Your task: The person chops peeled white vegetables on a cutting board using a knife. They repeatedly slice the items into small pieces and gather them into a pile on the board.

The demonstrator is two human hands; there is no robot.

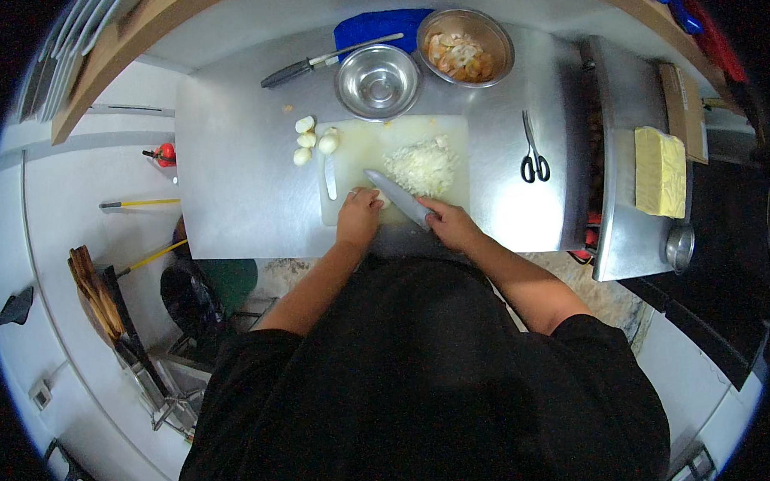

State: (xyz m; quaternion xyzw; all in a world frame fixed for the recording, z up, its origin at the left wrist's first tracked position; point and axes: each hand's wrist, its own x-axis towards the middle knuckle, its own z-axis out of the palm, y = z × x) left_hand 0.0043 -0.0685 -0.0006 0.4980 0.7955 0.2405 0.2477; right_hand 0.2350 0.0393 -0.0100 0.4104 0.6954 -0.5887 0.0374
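A kitchen knife is in my right hand, its blade slanting up and left over the white cutting board. My left hand presses a pale piece of onion to the board, close beside the blade; the fingers hide part of the piece. Right of the knife lies a heap of chopped onion. One peeled onion rests at the board's upper left corner, and several more peeled onions sit just off the board on the steel table.
Behind the board stand a steel bowl with no food visible inside and another bowl holding onion peelings. A honing rod touches a blue cloth. Black-handled scissors lie right; farther right, a yellow block sits on a steel surface.
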